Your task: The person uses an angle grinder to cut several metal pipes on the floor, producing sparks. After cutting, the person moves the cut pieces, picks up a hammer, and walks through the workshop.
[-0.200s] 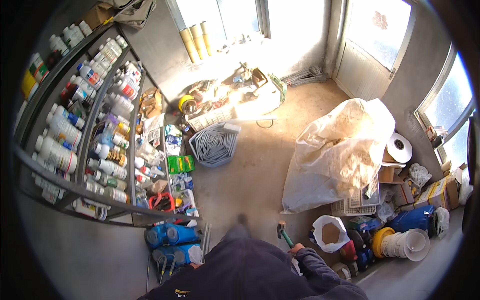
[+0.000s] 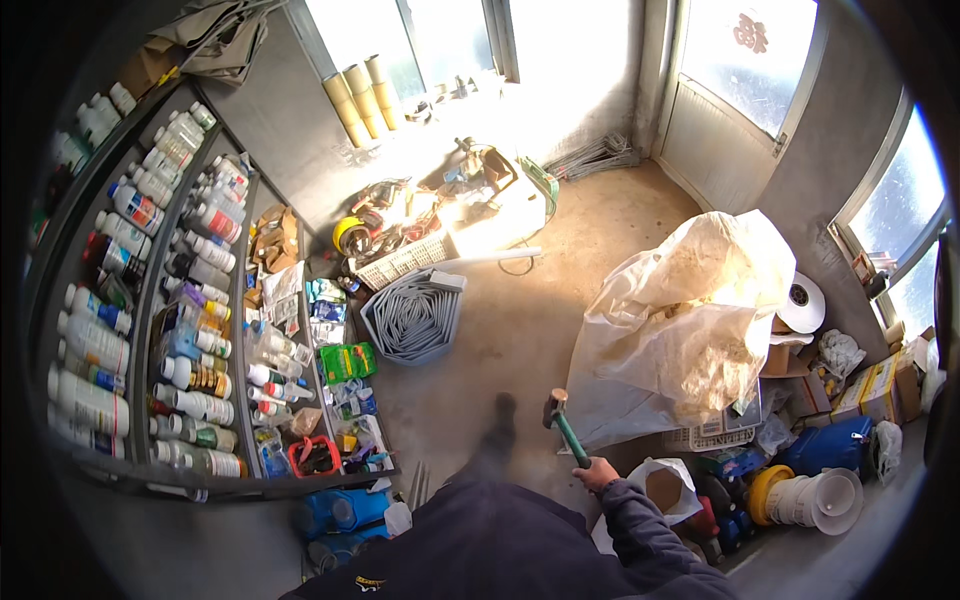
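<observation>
My right hand [image 2: 597, 474] is closed around the green handle of a hammer [image 2: 570, 440]. The hammer's blunt head points away from me, above the concrete floor [image 2: 480, 350]. To the right of it spreads a big whitish sack [image 2: 670, 330], its surface creased and partly sunlit. Near my right sleeve stands an open white bag [image 2: 665, 487] with something brown inside. My left hand does not show; my dark jacket fills the lower edge. One shoe [image 2: 504, 408] reaches forward on the floor, blurred.
A metal shelf [image 2: 143, 330] full of bottles lines the left side. Beside it are a tub of coiled grey hose [image 2: 412, 318] and blue jugs [image 2: 345, 510]. A cluttered crate [image 2: 405, 262] sits farther back. Right are white buckets [image 2: 805, 498], a blue container [image 2: 826, 446] and a door [image 2: 727, 140].
My right hand and the hammer have moved forward, away from my body. My view has shifted, and a shoe has come out in front of my jacket.
</observation>
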Tool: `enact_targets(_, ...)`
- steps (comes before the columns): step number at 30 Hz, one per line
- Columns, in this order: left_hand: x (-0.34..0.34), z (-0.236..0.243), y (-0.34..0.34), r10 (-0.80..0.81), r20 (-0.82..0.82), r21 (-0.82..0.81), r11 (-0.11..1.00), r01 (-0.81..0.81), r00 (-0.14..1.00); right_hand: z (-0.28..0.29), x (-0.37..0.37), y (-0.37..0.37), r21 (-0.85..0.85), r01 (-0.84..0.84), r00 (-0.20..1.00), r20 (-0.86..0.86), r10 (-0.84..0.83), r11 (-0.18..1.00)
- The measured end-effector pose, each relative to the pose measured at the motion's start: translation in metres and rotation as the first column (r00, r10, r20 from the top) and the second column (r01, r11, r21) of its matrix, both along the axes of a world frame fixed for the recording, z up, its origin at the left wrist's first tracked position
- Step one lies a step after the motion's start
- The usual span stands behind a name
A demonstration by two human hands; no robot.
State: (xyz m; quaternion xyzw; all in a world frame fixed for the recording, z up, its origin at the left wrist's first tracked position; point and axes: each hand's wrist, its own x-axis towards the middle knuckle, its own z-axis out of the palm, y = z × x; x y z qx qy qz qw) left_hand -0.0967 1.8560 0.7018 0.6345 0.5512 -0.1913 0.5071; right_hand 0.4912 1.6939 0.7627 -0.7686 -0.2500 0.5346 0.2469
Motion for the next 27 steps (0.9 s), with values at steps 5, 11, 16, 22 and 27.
enact_targets(5, 0.108, -0.011, 0.161, -0.09, -0.036, -0.002, 0.996, 0.09, 0.995, 0.109, 0.077, 0.148, 0.335, 0.136, 0.914, 0.32, -0.249, 0.932)
enact_targets(11, 0.243, 0.004, 0.363, -0.229, -0.057, -0.027, 0.973, 0.227, 0.972, 0.155, 0.191, 0.28, 0.406, 0.517, 0.828, -0.015, -0.56, 0.753)
enact_targets(16, 0.384, -0.003, 0.534, -0.364, -0.081, 0.011, 0.93, 0.366, 0.928, 0.059, 0.331, 0.409, 0.364, 0.619, 0.752, -0.022, -0.658, 0.695)
enact_targets(22, 0.594, 0.017, 0.709, -0.445, -0.111, 0.146, 0.877, 0.457, 0.889, 0.002, 0.462, 0.489, -0.028, 0.777, 0.611, -0.21, -0.763, 0.629)
enact_targets(27, 0.752, 0.026, 0.795, -0.536, -0.134, 0.2, 0.809, 0.552, 0.834, 0.009, 0.599, 0.55, 0.026, 0.828, 0.553, -0.21, -0.806, 0.561)
